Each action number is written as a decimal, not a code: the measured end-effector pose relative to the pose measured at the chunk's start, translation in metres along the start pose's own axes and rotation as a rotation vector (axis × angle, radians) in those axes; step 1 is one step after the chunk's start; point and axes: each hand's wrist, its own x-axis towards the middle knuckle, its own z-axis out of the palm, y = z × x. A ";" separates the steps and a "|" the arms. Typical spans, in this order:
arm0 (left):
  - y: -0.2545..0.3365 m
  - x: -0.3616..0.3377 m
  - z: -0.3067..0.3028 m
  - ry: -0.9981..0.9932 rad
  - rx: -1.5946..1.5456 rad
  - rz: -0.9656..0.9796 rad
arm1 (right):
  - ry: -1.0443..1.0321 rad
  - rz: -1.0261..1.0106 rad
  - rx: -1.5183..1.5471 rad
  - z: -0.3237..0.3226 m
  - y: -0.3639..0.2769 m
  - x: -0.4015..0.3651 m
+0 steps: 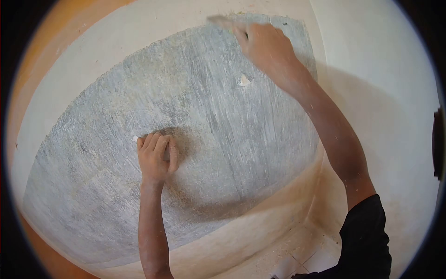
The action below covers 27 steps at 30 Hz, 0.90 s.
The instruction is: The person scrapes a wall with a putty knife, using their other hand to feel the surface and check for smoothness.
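My right hand (269,46) is closed around a scraper (220,20) at the top of the grey wall patch (204,107). The scraper's blade points left, over the border between the grey and the pale wall, and is smeared by motion. Lower and to the left, my left hand (157,156) rests against the grey patch with its fingers curled. Whatever it may hold is hidden; only a dark gap shows beside the thumb. A small white spot (135,138) lies just left of its fingers, and a larger white chip mark (244,81) sits below my right hand.
Pale wall (153,23) borders the grey patch above, with an orange band (46,51) at the far left. On the right, a white wall (385,107) meets it at a corner. Tiled floor (304,251) with debris shows at the bottom. A dark object (437,144) stands at the right edge.
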 end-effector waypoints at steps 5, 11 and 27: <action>-0.004 0.001 0.000 0.019 -0.004 0.001 | 0.012 0.071 -0.137 0.006 0.009 -0.001; 0.000 0.002 -0.001 0.015 -0.007 0.001 | -0.044 0.122 -0.113 0.007 0.011 0.003; 0.000 0.000 -0.001 -0.010 -0.015 0.026 | -0.085 0.185 -0.026 -0.004 0.022 0.003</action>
